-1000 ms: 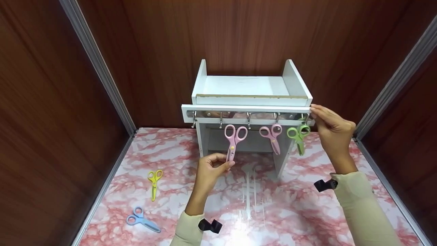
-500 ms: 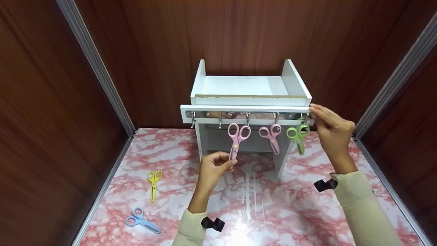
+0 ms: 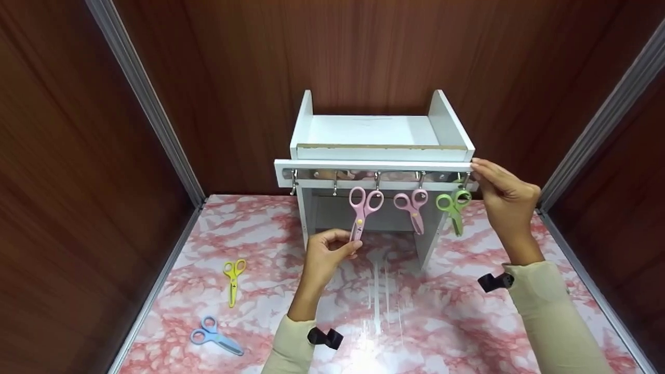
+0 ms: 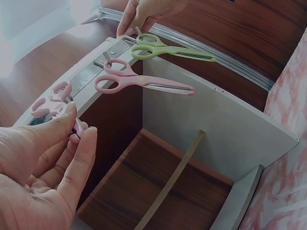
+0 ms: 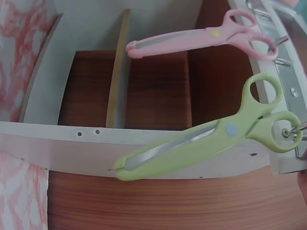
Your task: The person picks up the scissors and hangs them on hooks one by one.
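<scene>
Plastic-handled scissors [image 3: 359, 222], shiny metal hooks [image 3: 377, 180]

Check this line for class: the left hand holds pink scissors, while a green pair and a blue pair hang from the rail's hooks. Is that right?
One error: the head view shows a hanging pink pair beside the green pair, not a blue one. The left hand does hold pink scissors.

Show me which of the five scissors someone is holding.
The pink scissors whose blade end the left hand pinches. The other pink pair and the green pair hang from hooks; the yellow pair and blue pair lie on the table.
</scene>
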`<act>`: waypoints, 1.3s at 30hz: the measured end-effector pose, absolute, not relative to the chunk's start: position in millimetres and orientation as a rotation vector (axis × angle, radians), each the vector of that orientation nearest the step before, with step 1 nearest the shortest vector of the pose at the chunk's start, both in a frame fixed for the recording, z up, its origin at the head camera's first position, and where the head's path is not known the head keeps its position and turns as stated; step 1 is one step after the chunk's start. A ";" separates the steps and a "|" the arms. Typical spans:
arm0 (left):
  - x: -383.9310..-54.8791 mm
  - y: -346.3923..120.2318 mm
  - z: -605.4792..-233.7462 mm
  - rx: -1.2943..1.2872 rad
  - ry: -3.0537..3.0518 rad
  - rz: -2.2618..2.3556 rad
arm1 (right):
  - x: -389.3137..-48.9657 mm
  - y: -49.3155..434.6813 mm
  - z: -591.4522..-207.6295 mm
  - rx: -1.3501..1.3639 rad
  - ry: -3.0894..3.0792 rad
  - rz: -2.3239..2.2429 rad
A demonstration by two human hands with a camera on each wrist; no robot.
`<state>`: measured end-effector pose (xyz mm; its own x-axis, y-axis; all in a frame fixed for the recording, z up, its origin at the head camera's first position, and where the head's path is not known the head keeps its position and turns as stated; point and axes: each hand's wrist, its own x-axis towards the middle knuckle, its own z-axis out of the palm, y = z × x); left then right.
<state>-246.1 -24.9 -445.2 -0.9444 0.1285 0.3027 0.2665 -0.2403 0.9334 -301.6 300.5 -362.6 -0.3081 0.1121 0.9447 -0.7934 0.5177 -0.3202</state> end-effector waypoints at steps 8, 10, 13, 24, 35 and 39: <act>-249.7 -23.8 -449.6 -0.495 -1.871 -2.364 | -298.0 296.5 -359.7 0.586 -1.638 1.006; -250.5 -23.5 -451.0 -0.498 -1.870 -2.366 | -297.9 296.2 -359.7 0.584 -1.638 1.004; -252.0 -23.2 -454.1 -0.504 -1.868 -2.373 | -297.6 296.1 -360.1 0.582 -1.646 1.000; -259.8 -20.6 -466.6 -0.487 -1.849 -2.401 | -298.4 296.4 -360.4 0.584 -1.643 0.994; -265.5 -19.8 -472.7 -0.488 -1.926 -2.283 | -296.0 294.5 -358.8 0.574 -1.646 0.992; -267.7 -18.3 -474.4 -0.479 -1.917 -2.279 | -296.0 294.5 -358.6 0.578 -1.646 0.998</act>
<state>-267.7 -18.3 -474.4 -0.9419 0.1061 0.3188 0.2959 -0.1875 0.9366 -296.0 294.5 -358.6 -0.3073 0.1136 0.9448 -0.7851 0.5309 -0.3191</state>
